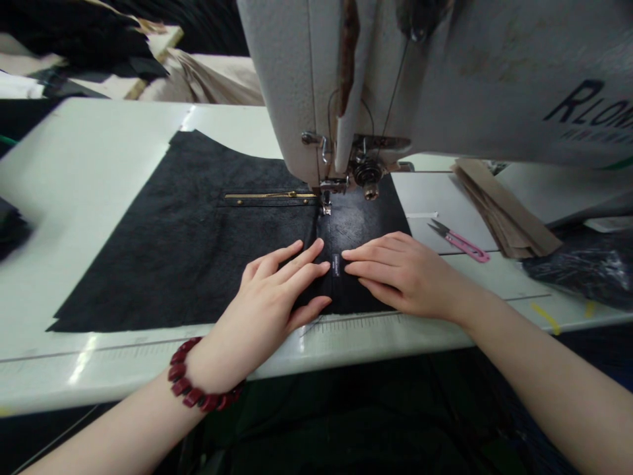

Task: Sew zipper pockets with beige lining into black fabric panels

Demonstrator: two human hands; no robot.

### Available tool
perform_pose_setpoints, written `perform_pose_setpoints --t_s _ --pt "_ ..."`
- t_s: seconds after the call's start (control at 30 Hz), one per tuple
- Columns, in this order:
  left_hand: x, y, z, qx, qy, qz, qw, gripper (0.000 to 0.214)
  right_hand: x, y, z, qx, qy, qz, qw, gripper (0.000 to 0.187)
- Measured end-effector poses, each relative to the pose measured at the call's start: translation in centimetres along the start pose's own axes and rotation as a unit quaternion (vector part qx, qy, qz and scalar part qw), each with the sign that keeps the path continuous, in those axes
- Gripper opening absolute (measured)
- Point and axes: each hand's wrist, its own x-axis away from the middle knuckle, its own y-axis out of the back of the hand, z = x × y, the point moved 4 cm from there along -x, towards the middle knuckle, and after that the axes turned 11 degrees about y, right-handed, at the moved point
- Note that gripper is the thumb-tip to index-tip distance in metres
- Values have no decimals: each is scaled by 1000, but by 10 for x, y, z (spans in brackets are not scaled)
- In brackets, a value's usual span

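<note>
A black leather-like panel lies flat under the presser foot of a sewing machine. Set into the panel is a brass zipper, left of the foot. My left hand rests on the panel, fingers stretched out, just left of a seam running down from the foot. On the other side of that seam my right hand lies with extended fingers on the material. Between the fingertips of both hands sits a small dark label with pale lettering. The needle tip is too small to make out.
Pink-handled thread snips lie right of the panel. Beyond them are a stack of brown strips and a dark plastic bag. The white table has ruler markings along its front edge. Dark fabric is piled at back left.
</note>
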Motion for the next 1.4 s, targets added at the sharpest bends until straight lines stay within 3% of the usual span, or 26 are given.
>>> perform_pose_setpoints --t_s 0.23,0.43,0.67,1.4 --pt "-1 2 -1 -7 -6 0 1000 41 5 0 2 8 19 -11 1000 26" --pt "-3 2 -2 -38 -16 -2 999 42 6 0 -1 27 -4 -28 999 26" --pt "-2 4 -3 -54 -14 4 998 42 0 -8 2 14 49 6 999 36" --pt "-2 2 -1 -49 -20 -6 999 44 1 -13 2 33 52 11 998 36"
